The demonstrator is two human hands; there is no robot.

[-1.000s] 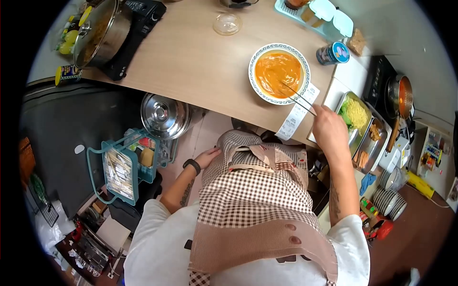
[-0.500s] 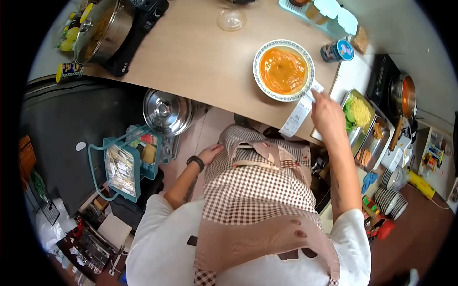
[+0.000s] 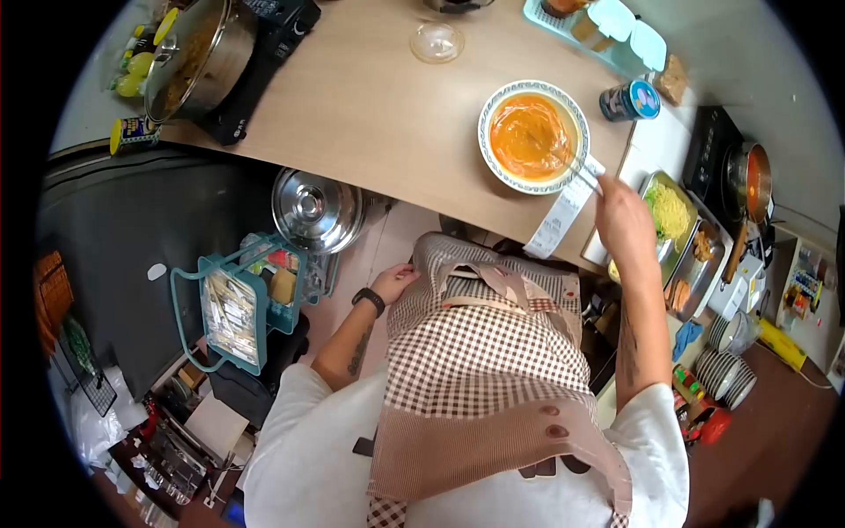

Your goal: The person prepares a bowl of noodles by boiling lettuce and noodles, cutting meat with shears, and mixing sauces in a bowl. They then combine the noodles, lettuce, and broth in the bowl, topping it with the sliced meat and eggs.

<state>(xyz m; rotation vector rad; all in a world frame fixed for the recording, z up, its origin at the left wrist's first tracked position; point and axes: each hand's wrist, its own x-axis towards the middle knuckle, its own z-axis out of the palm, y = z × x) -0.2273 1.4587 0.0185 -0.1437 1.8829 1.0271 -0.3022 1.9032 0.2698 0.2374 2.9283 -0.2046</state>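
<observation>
A patterned white bowl (image 3: 487, 162) holds an orange mixture (image 3: 526, 132) near the table's right end. My right hand (image 3: 626, 217) is closed on the handle of a thin metal utensil (image 3: 582, 172), whose far end dips into the mixture. A long printed receipt (image 3: 556, 222) lies under the bowl's lower right side and hangs past the table's front edge. Low at my apron's (image 3: 493, 352) left side is my left hand (image 3: 393, 282), with its fingers curled by the fabric; what they hold, if anything, is hidden.
A large pot (image 3: 207, 66) stands on a black stove at the back left. Near the bowl are a blue can (image 3: 630, 101) and a clear lid (image 3: 437, 42). Food trays (image 3: 664, 231) and a small pan (image 3: 748, 180) stand to the right. A lidded pot (image 3: 310, 204) sits below the table.
The orange mixture's surface has changed shape, and the metal utensil now shows at the bowl's rim. My view has shifted slightly. My left hand remains by the apron.
</observation>
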